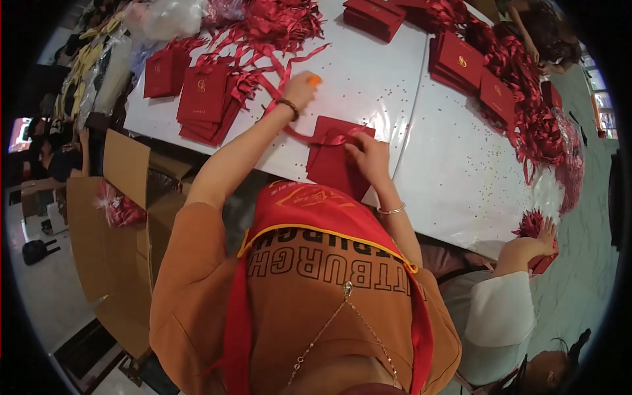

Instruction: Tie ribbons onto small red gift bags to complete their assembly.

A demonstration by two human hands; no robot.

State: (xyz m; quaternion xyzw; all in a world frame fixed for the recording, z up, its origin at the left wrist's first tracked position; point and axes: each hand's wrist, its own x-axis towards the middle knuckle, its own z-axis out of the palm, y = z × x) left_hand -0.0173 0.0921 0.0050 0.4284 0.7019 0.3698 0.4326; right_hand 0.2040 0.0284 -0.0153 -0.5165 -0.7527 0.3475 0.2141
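On the white table in front of me lie dark red paper pouches (339,172), overlapping at slightly different angles. A shiny red ribbon (299,137) crosses their top and runs back toward the loose ribbons (280,23). My right hand (370,158) is closed over the pouches, its fingertips pinching the ribbon. Farther left and away from me, my left hand (301,92) is closed around a small orange object (314,80). The kind of that object is too blurred to make out. Ribbon strands pass beside my left wrist.
Stacked red pouches (204,99) with ribbons stand at the left, more (454,62) at the far right. Small specks dot the white tabletop (438,178). An open cardboard box (108,243) is at my left. A co-worker's hand (546,236) rests on red items at the right.
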